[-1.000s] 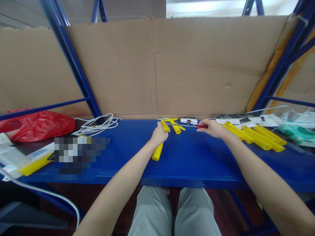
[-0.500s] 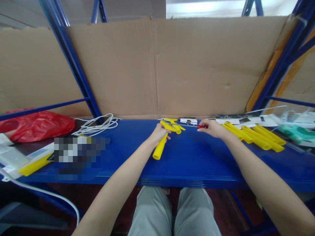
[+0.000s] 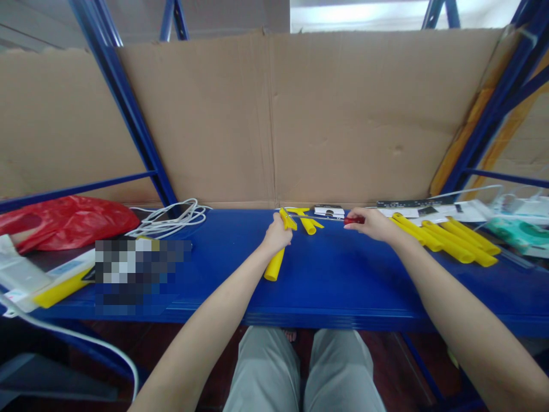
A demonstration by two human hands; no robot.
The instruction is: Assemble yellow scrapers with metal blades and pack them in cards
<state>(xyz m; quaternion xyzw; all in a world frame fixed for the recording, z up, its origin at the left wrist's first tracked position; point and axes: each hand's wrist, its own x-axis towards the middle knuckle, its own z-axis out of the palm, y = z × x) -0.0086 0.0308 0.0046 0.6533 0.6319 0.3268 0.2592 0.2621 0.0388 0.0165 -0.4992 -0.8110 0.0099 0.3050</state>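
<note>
My left hand (image 3: 277,233) is wrapped round a yellow tube-handled tool (image 3: 274,267), whose lower end slants down toward the front of the shelf. A narrow yellow head shows above the fingers. Across from it, my right hand (image 3: 371,223) grips a screwdriver (image 3: 353,220) by its red handle. The long thin shaft runs left, level, to the yellow head; whether its tip touches a screw is too small to tell. Just behind the shaft lie other yellow pieces (image 3: 307,226), one a short tube. A small black and white box (image 3: 329,210) sits near them.
Several yellow tubes (image 3: 450,242) lie at the right. White cable (image 3: 180,217), a red plastic bag (image 3: 81,220) and a pixelated patch are at the left. Cardboard (image 3: 274,114) stands behind the blue shelf (image 3: 343,280), with blue posts at both sides.
The yellow tool has turned in my left hand, so its head points less to the right and the fingers cover more of it. My right hand with the screwdriver has barely moved.
</note>
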